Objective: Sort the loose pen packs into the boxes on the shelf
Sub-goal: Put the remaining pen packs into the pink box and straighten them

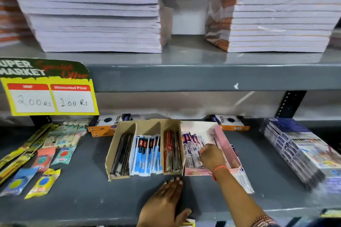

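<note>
Head view, looking down onto a grey shelf (77, 195): a brown cardboard box (118, 145) with three slots holds dark packs on the left, blue-and-white packs in the middle and red ones on the right. Just beside it on the right stands a pink box (227, 148), with white pen packs (191, 150) leaning inside, their long axis running front to back.

Inside the pink box is the right hand (212, 156), fingers curled closed on the near ends of those packs, apparently pinching them. A few more loose packs (243, 180) lie on the shelf just beside the pink box's front right corner, under the right forearm, angled toward the shelf edge.

Flat on the shelf in front of the boxes rests the left hand (164, 202), fingers straight and together, holding nothing. The right hand is nearer those loose packs, which lie behind its wrist, so it would have to draw back to reach them.
</note>
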`<state>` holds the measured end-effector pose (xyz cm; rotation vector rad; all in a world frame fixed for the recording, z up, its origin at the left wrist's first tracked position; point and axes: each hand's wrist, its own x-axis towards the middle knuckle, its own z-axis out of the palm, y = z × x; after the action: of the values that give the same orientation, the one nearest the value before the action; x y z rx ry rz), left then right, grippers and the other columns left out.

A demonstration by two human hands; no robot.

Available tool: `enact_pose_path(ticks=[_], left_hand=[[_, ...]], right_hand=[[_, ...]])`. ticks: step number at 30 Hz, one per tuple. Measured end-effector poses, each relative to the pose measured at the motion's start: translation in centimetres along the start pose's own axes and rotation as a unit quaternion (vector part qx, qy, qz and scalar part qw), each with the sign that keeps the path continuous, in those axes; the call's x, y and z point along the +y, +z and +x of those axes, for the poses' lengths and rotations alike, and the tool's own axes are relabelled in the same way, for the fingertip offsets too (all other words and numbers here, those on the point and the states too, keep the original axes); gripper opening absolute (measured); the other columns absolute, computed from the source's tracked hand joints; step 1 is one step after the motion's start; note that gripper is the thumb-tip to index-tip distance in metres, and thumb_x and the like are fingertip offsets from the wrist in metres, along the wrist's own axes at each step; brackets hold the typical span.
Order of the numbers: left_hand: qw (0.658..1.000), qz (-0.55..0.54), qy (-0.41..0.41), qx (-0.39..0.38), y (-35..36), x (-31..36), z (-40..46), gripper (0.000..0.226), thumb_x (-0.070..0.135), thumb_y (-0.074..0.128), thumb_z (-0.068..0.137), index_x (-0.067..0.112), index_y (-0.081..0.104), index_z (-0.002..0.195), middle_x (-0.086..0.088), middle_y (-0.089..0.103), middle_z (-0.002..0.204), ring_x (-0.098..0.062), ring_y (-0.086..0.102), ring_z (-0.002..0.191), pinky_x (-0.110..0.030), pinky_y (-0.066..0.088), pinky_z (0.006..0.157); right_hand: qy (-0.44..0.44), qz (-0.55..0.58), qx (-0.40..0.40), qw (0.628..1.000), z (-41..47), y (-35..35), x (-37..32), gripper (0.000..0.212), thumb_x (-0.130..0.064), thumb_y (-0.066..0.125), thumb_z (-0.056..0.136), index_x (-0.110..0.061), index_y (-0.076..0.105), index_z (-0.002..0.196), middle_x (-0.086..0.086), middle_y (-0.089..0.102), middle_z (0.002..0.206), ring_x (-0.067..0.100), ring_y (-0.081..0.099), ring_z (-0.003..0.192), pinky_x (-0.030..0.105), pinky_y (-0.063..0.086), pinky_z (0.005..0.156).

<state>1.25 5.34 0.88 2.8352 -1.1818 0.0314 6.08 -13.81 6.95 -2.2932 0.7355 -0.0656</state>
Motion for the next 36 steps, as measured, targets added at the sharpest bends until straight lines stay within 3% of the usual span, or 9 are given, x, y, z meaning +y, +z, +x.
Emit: enact_pose_path(ticks=[3, 7, 10, 14, 19, 25, 31, 34, 36], left_hand=[[1.0, -0.003, 0.019, 0.017, 0.7, -0.3, 0.3, 0.071, 0.077, 0.055, 0.062, 0.026, 0.072, 0.108, 0.011, 0.069, 0.112, -0.002, 0.064, 0.101, -0.013, 0.008, 0.105], [1.0, -0.02, -0.001, -0.002, 0.0, 0.1, 0.3, 0.07, 0.076, 0.044, 0.068, 0.027, 0.071, 0.11, 0.012, 0.067, 0.115, -0.001, 0.063, 0.103, -0.013, 0.035, 0.097], [1.0, -0.009, -0.004, 0.005, 0.1, -0.2, 0.3, 0.07, 0.067, 0.031, 0.081, 0.023, 0.058, 0.128, 0.005, 0.05, 0.136, -0.008, 0.05, 0.122, -0.023, 0.016, 0.111], [0.999, 0.038, 0.021, -0.028, -0.4, 0.5, -0.1, 0.077, 0.058, 0.007, 0.094, 0.02, 0.073, 0.106, 0.004, 0.07, 0.112, -0.008, 0.065, 0.1, -0.022, 0.011, 0.104], [0.998, 0.056, 0.031, -0.03, -1.0, 2.5, 0.3, 0.076, 0.053, 0.006, 0.097, 0.021, 0.074, 0.105, 0.005, 0.069, 0.113, -0.006, 0.064, 0.102, -0.022, -0.001, 0.108], [0.995, -0.001, 0.098, -0.012, 1.0, 4.6, 3.7, 0.071, 0.057, 0.017, 0.097, 0.014, 0.001, 0.151, -0.003, -0.005, 0.158, -0.014, -0.005, 0.143, -0.023, -0.01, 0.11], [0.994, -0.01, 0.092, 0.051, 1.9, 4.5, 4.8, 0.068, 0.055, 0.026, 0.096, 0.014, 0.016, 0.15, 0.001, 0.005, 0.157, -0.012, 0.008, 0.143, -0.021, -0.006, 0.11], [0.991, -0.021, 0.114, 0.069, 1.7, 4.4, 4.5, 0.059, 0.062, 0.051, 0.077, 0.02, 0.069, 0.114, 0.006, 0.062, 0.125, -0.005, 0.059, 0.111, -0.017, 0.044, 0.091], [0.988, -0.015, 0.133, 0.078, 1.6, 4.7, 4.4, 0.057, 0.066, 0.062, 0.065, 0.025, 0.075, 0.102, 0.011, 0.069, 0.111, -0.002, 0.064, 0.1, -0.016, 0.049, 0.08]], right_hand=[[0.0, -0.049, -0.006, 0.999, 0.1, 0.3, 0.0, 0.023, -0.006, 0.053, 0.085, -0.002, 0.067, 0.102, 0.014, 0.07, 0.111, 0.028, 0.065, 0.104, 0.026, 0.049, 0.081], [-0.022, -0.067, 0.03, 0.997, -0.4, -0.3, 0.5, 0.029, 0.003, 0.044, 0.084, -0.001, 0.068, 0.102, 0.016, 0.071, 0.107, 0.031, 0.066, 0.1, 0.029, 0.052, 0.084], [0.008, 0.017, 0.09, 0.996, -0.8, -2.7, 1.8, 0.037, 0.005, 0.041, 0.083, -0.009, 0.071, 0.1, 0.017, 0.07, 0.108, 0.035, 0.064, 0.098, 0.032, 0.051, 0.082], [0.068, 0.053, 0.185, 0.979, -1.0, -7.0, 6.0, 0.028, 0.002, 0.042, 0.085, 0.001, 0.067, 0.097, 0.028, 0.067, 0.108, 0.043, 0.062, 0.099, 0.035, 0.046, 0.077], [0.114, -0.093, 0.029, 0.989, -2.0, -6.9, 9.7, 0.026, -0.009, 0.051, 0.085, 0.002, 0.058, 0.107, 0.027, 0.064, 0.117, 0.04, 0.06, 0.108, 0.037, 0.049, 0.084], [0.123, -0.067, 0.026, 0.99, -2.0, -5.4, 10.5, 0.033, -0.001, 0.044, 0.084, -0.002, 0.054, 0.115, 0.021, 0.062, 0.122, 0.037, 0.06, 0.112, 0.037, 0.048, 0.092], [0.164, 0.169, 0.067, 0.97, -1.9, -7.0, 12.6, 0.013, 0.002, 0.063, 0.078, -0.005, 0.065, 0.068, 0.016, 0.065, 0.069, 0.029, 0.06, 0.064, 0.029, 0.043, 0.062], [0.159, 0.412, 0.05, 0.896, -2.6, -8.0, 13.8, 0.03, 0.01, 0.061, 0.079, -0.011, 0.057, 0.058, 0.002, 0.055, 0.042, 0.016, 0.039, 0.047, 0.019, 0.033, 0.048], [0.135, 0.469, 0.033, 0.872, -3.3, -8.5, 13.9, 0.026, 0.006, 0.061, 0.08, -0.015, 0.059, 0.064, -0.008, 0.061, 0.042, 0.011, 0.046, 0.049, 0.017, 0.033, 0.048]])
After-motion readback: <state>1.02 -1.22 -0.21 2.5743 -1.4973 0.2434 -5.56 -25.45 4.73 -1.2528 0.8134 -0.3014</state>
